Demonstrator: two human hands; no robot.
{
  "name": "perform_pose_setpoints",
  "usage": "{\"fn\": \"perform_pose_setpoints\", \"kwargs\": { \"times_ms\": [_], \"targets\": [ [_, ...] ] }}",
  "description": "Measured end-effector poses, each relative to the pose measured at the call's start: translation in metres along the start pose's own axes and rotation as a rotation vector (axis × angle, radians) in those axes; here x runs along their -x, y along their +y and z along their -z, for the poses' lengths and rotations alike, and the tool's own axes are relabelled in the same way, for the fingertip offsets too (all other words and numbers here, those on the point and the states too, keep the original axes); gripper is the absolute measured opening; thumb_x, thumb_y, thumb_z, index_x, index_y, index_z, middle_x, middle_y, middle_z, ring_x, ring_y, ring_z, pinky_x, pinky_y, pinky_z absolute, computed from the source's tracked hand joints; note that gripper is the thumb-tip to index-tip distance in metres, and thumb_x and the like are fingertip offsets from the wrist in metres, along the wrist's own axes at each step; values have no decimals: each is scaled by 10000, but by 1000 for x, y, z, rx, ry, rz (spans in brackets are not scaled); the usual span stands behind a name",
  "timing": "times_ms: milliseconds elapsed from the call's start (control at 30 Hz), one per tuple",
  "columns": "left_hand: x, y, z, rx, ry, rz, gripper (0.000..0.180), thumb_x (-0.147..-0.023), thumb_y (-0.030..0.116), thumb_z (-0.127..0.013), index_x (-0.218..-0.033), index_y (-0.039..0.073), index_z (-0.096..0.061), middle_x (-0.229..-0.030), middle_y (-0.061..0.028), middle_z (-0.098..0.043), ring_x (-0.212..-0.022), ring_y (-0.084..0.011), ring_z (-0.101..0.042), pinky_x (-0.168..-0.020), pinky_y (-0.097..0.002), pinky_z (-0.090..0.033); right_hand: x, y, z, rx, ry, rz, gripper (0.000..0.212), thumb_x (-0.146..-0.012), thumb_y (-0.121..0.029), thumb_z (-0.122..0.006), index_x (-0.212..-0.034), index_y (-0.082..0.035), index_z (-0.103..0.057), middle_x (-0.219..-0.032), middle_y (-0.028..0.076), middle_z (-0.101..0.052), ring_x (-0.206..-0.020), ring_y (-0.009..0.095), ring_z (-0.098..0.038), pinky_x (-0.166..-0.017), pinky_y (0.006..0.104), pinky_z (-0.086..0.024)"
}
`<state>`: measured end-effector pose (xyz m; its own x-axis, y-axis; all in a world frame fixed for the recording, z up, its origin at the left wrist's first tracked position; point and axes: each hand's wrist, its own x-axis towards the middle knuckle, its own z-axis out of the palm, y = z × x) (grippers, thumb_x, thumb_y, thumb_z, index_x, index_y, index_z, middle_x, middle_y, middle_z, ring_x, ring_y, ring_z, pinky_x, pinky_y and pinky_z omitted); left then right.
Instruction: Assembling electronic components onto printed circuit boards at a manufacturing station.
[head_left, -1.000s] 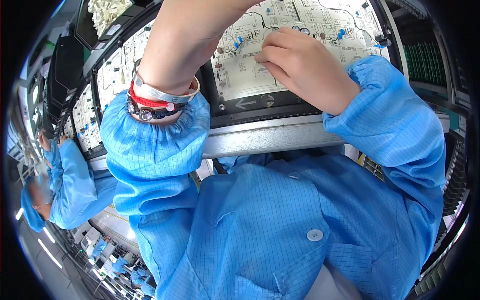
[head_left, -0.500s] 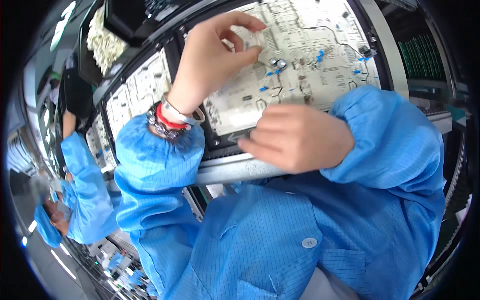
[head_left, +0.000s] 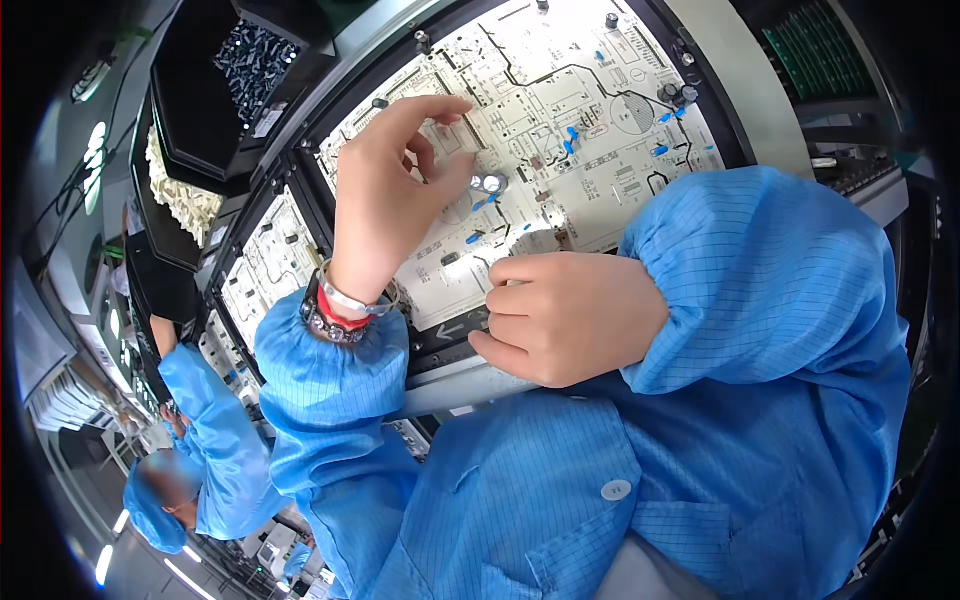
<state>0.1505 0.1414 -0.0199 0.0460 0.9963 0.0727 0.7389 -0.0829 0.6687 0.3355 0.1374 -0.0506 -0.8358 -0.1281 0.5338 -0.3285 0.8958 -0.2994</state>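
Note:
A white circuit board (head_left: 600, 195) lies in a black frame in front of me, with several small blue components (head_left: 570, 140) and a few dark parts standing on it. My left hand (head_left: 395, 185) hovers over its left part, thumb and forefinger curved and apart, with nothing visible between them. Close to that thumb stand two round, silver-topped capacitors (head_left: 490, 184). My right hand (head_left: 572, 318) is curled, back up, above the board's near edge and the metal rail. Its fingers are folded under, so anything inside them is hidden.
Black bins hold dark small parts (head_left: 255, 75) and cream-coloured parts (head_left: 180, 195) at the upper left. A second framed board (head_left: 270, 255) lies to the left. Beyond it works another person in a blue sleeve (head_left: 225, 430). Green boards (head_left: 825, 65) stand racked at the upper right.
The whole view has shifted, so the board sits further left in it and more bins show. My left hand stays curved above the board; my right hand, blurred before, is now sharp and still curled.

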Motion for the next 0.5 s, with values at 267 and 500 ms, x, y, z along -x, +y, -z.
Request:
{"fn": "perform_pose_setpoints", "kwargs": {
  "times_ms": [267, 500],
  "targets": [
    [-2, -9, 7, -81, -37, -71, 334, -675, 3, -681, -1002, 59, -644, -875, -66, -633, -561, -140, -504, -545, -261, -453, -7, 6, -10, 11, -32, -11, 304, -662, -135, -587, -913, 24, -649, -707, 46, -600, -710, 182, -568, -751, 296, -471],
    [-1, -14, 7, -159, -19, -192, 306, -691, 31, -674, -993, 68, -644, -826, -88, -628, -571, -199, -556, -567, -302, -470, -12, 8, -17, -12, -3, -40, 287, -673, -124, -591, -923, 8, -645, -713, 38, -592, -736, 179, -576, -786, 310, -476]
  ]
}}
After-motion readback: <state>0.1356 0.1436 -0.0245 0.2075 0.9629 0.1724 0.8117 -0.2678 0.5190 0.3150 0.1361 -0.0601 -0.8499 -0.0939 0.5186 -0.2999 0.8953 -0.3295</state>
